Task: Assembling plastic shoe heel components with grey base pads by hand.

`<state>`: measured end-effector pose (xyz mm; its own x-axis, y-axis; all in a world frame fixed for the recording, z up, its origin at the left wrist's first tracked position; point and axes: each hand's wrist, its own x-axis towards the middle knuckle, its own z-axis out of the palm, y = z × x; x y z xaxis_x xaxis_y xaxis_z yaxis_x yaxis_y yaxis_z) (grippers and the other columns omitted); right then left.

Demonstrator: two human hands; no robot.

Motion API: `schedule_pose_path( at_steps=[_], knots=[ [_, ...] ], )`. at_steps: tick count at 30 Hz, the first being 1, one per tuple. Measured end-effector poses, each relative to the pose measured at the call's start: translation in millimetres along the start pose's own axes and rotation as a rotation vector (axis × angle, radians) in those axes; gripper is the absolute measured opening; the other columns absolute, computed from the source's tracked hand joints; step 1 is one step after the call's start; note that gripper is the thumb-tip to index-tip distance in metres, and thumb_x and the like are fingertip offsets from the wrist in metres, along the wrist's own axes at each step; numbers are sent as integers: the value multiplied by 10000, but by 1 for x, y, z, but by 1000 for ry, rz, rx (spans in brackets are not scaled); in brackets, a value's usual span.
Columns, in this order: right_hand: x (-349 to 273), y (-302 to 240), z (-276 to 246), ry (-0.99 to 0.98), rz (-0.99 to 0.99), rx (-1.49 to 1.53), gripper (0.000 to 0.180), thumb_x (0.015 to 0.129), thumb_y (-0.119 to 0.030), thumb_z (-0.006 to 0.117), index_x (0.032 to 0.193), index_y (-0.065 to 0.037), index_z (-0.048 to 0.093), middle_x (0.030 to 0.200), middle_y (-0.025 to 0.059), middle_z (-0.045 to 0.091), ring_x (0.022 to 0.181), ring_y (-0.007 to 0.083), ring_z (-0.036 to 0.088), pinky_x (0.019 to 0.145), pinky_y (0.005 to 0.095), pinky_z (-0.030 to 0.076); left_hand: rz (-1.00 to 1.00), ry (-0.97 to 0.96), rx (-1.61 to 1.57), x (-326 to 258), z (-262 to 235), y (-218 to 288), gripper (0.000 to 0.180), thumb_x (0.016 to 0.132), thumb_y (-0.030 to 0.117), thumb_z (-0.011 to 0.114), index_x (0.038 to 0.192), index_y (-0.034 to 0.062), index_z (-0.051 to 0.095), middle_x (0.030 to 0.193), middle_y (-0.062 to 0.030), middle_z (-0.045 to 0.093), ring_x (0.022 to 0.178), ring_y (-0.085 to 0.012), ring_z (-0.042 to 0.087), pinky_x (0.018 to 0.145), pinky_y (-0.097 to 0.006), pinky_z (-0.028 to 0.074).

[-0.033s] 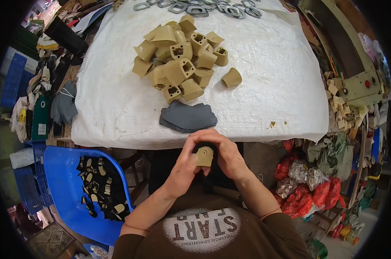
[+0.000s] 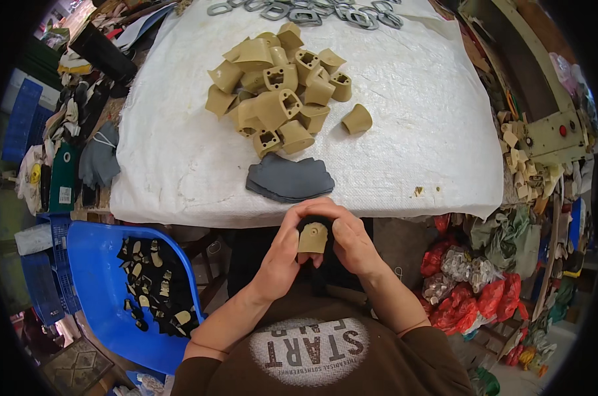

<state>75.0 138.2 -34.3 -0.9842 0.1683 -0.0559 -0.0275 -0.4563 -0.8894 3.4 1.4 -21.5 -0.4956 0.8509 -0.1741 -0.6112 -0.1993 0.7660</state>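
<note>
While tan shoe heels (image 2: 272, 109) pile up between eleven and twelve o'clock on the white-covered worktop (image 2: 418, 145), my left hand (image 2: 278, 256) curls its fingers at nine o'clock around one dark-edged heel (image 2: 312, 240), the dial's centre; my right hand (image 2: 355, 247) curls round it at three.

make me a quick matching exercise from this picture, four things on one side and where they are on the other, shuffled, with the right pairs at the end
Things
1. grey sheets
2. metal rings
3. dark-edged tan block
4. red plastic bags

Places
A. between left hand and right hand
B. to the person's right
C. far end of the white cloth
D. just in front of the tan pile

Pairs: 1-D, 2-C, 3-A, 4-B
</note>
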Motion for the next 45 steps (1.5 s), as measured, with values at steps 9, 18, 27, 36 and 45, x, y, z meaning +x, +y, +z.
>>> schedule_pose_path(
  at_steps=[9,18,27,36,45],
  knots=[
    [3,14,28,148,-419,-587,327,900,-99,463,1216,-15,468,1124,169,510,1019,276,516,894,339,415,93,127,224,-8,-7,-7,441,955,355,406,1260,42,347,1001,-50,516,846,-110,525,732,-238,450],
    [38,-7,0,201,-509,-1101,243,754,-89,673,983,-60,599,993,99,553,910,274,493,796,368,382,471,761,930,-64,-83,21,361,924,286,418,1091,-14,530,1004,-102,533,926,-184,506,843,-302,401],
    [55,-8,-2,228,-477,-1420,250,710,-150,714,949,-121,648,1048,73,537,992,268,448,852,428,280,125,1695,1899,-164,-131,49,313,779,77,548,1086,35,594,1147,-147,483,1108,-319,390,966,-427,288],
    [74,2,-5,166,-424,-1368,71,748,-69,638,762,-73,568,875,38,524,918,230,460,853,386,291,750,686,1295,-41,-62,38,156,710,-84,530,821,1,599,832,-121,563,817,-262,539,748,-335,445],
    [78,4,-25,196,-449,-1086,8,831,-48,541,837,-49,546,932,57,543,844,200,482,783,301,363,827,209,1533,27,-25,28,208,707,-37,607,911,8,613,860,-116,584,883,-298,594,750,-372,488]
  ],
)
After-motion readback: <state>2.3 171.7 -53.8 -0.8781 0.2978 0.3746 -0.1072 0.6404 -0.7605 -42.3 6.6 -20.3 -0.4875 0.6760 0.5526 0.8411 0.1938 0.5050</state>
